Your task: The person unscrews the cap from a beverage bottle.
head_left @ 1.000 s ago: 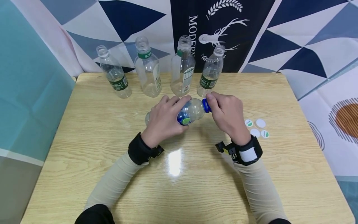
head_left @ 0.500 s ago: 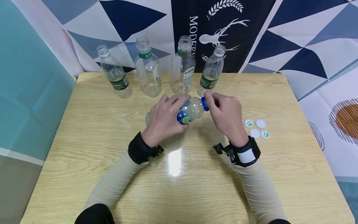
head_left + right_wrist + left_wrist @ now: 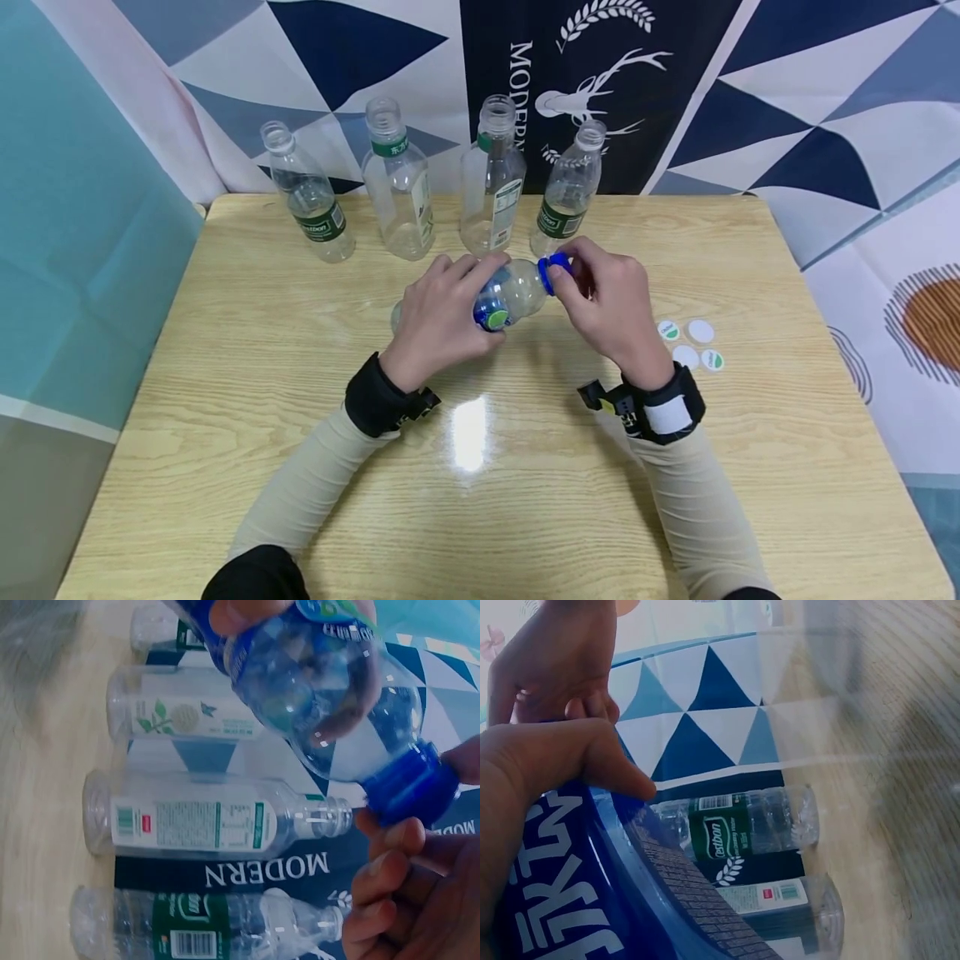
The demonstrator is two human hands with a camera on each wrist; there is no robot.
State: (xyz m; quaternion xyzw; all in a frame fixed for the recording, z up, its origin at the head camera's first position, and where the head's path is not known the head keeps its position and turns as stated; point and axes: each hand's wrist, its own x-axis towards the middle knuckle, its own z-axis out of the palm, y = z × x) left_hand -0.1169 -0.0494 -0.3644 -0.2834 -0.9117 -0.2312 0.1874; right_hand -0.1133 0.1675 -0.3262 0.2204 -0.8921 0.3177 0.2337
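My left hand (image 3: 442,321) grips a clear plastic bottle (image 3: 525,287) with a blue label, holding it tilted with its neck toward the right. In the left wrist view the blue label (image 3: 562,877) fills the lower left, under the thumb side of the hand. My right hand (image 3: 611,304) pinches the blue bottle cap (image 3: 558,268) between thumb and fingertips. Seen from the right wrist, the cap (image 3: 412,787) sits at the bottle's neck, with a fingertip under it and another at its far side. The bottle's base is partly hidden behind the left hand.
Several uncapped clear bottles stand along the back edge, among them a green-labelled one (image 3: 318,217) at the left and another (image 3: 562,212) just behind the right hand. Several white caps (image 3: 700,332) lie flat on the wooden table (image 3: 480,525), right of the right hand.
The right hand's fingers have shifted on the blue cap, showing more of it now. The bottle's neck end has risen slightly in the view. The left hand has hardly moved.
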